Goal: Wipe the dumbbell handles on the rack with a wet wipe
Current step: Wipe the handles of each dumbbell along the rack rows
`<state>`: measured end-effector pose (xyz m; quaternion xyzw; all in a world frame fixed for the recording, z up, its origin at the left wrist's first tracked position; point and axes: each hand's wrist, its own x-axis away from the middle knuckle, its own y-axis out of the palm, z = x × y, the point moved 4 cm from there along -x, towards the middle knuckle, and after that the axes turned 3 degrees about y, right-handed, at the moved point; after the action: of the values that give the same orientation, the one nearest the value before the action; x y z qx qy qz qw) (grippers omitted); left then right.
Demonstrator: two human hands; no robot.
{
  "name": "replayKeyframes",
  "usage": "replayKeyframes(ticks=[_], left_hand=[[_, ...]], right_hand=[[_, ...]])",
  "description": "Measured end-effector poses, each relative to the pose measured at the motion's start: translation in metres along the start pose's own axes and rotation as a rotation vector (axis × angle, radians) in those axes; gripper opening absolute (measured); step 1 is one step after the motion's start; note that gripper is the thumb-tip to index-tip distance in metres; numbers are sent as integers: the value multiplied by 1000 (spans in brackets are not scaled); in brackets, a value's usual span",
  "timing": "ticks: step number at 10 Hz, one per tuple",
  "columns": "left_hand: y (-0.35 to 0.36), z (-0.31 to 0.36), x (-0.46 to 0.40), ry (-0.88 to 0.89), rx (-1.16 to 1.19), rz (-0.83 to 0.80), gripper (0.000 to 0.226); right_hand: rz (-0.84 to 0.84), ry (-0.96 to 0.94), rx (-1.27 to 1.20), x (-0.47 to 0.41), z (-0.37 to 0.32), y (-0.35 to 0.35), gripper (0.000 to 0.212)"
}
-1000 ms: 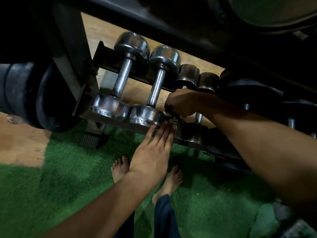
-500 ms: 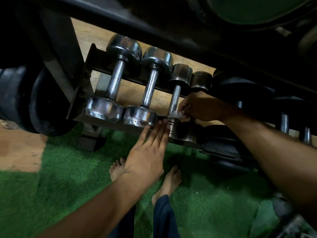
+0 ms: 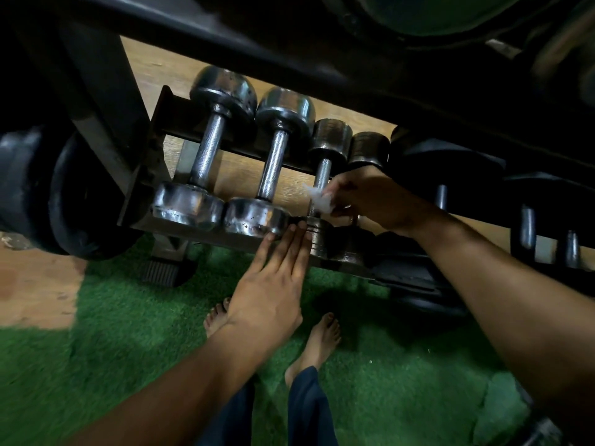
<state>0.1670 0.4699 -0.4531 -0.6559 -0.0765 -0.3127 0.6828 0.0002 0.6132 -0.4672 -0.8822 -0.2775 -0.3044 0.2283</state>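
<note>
1. The rack (image 3: 167, 175) holds a row of dumbbells on its lower tier; the two at the left are large and chrome, and the third dumbbell (image 3: 322, 170) is smaller and darker.
2. The right hand (image 3: 370, 201) reaches in from the right, fingers curled and pinching a crumpled white wet wipe (image 3: 317, 197).
3. The wet wipe sits at the fingertips, pressed against the lower part of the third dumbbell's handle, just above its near head. The upper stretch of that handle shows bare.
4. The left hand (image 3: 273, 284) lies flat, fingers straight and close together. Its fingertips (image 3: 301, 228) rest on the rack's front rail, touching the near heads of the second dumbbell (image 3: 273, 162) and the third.
5. Bare feet (image 3: 322, 339) stand on green turf (image 3: 128, 349) below the rack; black weight plates (image 3: 61, 194) hang at the left.
</note>
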Motion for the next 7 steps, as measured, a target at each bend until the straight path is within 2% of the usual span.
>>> replayKeyframes(ticks=[2,3,4,5,6,7], left_hand=[[2,2,0,-8,3,-16,107],[2,4,1,-9,-1,-39,108],[1,6,0,-15,-11,-40,112],[1,8,0,-20,-2,-45,116],[-1,9,0,-20,27,-31,119],[-5,9,0,-10,61,-5,118]], right_hand=[[439,-170,406,3,-9,-23,10],[389,-379,676,-7,-18,-14,20],[370,-373,949,-18,-17,-2,27],[465,-324,1018,-29,-10,-3,29],[488,-257,999,-24,-4,7,25],[474,-159,858,-22,11,8,14]])
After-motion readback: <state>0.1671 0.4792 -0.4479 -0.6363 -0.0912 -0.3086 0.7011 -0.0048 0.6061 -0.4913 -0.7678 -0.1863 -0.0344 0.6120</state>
